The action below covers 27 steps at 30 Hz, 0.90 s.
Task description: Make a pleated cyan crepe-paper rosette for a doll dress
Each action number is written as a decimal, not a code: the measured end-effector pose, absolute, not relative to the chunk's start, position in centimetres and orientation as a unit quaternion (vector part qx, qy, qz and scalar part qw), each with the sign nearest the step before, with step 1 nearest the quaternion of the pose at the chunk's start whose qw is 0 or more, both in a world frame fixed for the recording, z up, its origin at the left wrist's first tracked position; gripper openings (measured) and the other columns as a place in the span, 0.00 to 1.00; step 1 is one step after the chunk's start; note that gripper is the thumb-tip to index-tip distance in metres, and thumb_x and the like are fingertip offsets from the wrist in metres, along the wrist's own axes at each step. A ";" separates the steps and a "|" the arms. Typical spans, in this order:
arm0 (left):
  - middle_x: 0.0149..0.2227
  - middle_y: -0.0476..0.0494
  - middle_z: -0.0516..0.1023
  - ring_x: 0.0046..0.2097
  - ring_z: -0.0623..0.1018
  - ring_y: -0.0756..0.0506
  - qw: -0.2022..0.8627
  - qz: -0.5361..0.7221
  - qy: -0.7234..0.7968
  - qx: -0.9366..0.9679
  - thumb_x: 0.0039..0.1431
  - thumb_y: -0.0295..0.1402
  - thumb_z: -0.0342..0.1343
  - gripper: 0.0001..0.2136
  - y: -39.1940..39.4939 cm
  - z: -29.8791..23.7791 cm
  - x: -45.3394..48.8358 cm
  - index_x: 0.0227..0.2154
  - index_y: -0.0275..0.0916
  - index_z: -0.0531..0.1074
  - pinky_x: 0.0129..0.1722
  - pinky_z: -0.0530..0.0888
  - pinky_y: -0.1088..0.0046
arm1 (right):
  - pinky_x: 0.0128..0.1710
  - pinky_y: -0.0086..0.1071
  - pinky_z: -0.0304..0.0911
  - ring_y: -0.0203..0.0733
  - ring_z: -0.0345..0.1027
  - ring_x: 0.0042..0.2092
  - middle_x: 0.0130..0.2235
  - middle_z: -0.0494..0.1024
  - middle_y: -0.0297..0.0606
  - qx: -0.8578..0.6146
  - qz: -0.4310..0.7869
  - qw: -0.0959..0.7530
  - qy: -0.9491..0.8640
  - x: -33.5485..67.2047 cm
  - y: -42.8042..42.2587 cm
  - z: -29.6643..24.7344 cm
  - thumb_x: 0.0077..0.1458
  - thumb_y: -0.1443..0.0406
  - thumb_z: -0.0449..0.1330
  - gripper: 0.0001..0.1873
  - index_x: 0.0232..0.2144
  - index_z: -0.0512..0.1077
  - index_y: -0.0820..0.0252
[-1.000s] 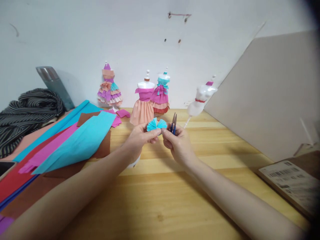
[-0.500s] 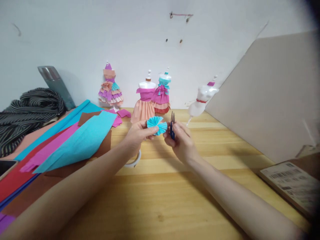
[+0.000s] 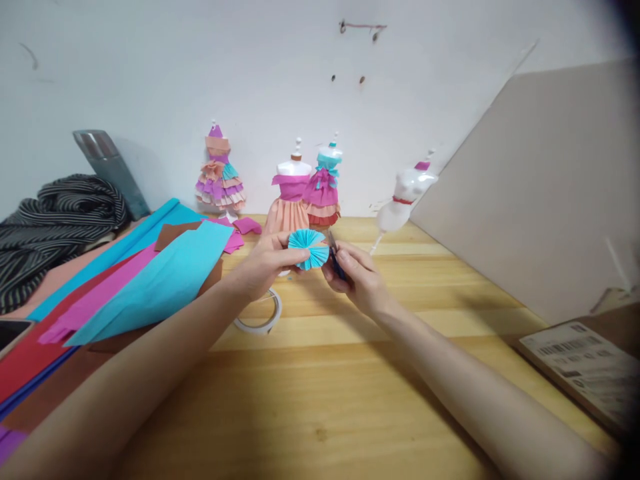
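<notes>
My left hand (image 3: 265, 261) pinches a small pleated blue paper fan (image 3: 309, 247) above the wooden table (image 3: 320, 400). Its folds spread out into a half circle. My right hand (image 3: 357, 277) is closed round small blue-handled scissors (image 3: 334, 257), whose blades point up toward the fan's right edge. Both hands hover near the middle of the table, just in front of the dressed mannequins.
A roll of tape (image 3: 260, 317) lies under my left wrist. Coloured paper sheets (image 3: 155, 283) cover the left side. Several small mannequins in paper dresses (image 3: 293, 200) and one bare one (image 3: 403, 200) stand at the back wall. A cardboard sheet (image 3: 540, 187) leans at right, a labelled box (image 3: 583, 367) below it.
The blue paper has gone from a bow shape to a fuller fan. The scissors have tilted in toward it, and both hands have shifted slightly, uncovering the tape roll.
</notes>
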<state>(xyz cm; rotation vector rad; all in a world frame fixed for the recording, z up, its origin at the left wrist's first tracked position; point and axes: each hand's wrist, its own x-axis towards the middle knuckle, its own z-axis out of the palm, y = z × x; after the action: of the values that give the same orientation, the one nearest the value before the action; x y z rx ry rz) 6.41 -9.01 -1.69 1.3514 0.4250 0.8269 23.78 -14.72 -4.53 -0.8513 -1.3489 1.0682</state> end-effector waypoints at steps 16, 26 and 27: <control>0.25 0.47 0.70 0.28 0.67 0.51 0.694 0.322 0.187 0.617 0.42 0.36 0.63 0.10 -9.0 -1.2 6.3 0.25 0.34 0.73 0.30 0.62 0.74 | 0.17 0.26 0.39 0.27 0.48 0.19 0.23 0.64 0.30 -0.371 0.441 0.541 -0.612 23.7 -15.0 -4.7 0.57 0.50 0.56 0.20 0.26 0.65 0.60; 0.28 0.45 0.74 0.31 0.70 0.49 0.666 0.306 0.184 0.655 0.46 0.35 0.62 0.10 -8.6 -1.4 6.1 0.29 0.34 0.75 0.32 0.64 0.73 | 0.16 0.25 0.39 0.27 0.49 0.18 0.22 0.65 0.29 -0.384 0.445 0.544 -0.598 23.6 -15.1 -4.8 0.56 0.49 0.58 0.21 0.25 0.65 0.60; 0.28 0.45 0.74 0.31 0.70 0.49 0.664 0.305 0.184 0.658 0.46 0.35 0.61 0.10 -8.6 -1.4 6.1 0.29 0.34 0.75 0.31 0.64 0.74 | 0.16 0.25 0.39 0.27 0.49 0.17 0.22 0.65 0.30 -0.384 0.446 0.543 -0.599 23.5 -15.1 -4.8 0.56 0.49 0.57 0.22 0.24 0.64 0.60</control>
<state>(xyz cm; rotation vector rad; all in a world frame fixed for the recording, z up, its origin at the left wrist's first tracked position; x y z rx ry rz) 6.09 -8.58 -1.44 1.4858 0.4165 0.6903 23.55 -15.15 -4.82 -0.9104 -1.4226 1.0581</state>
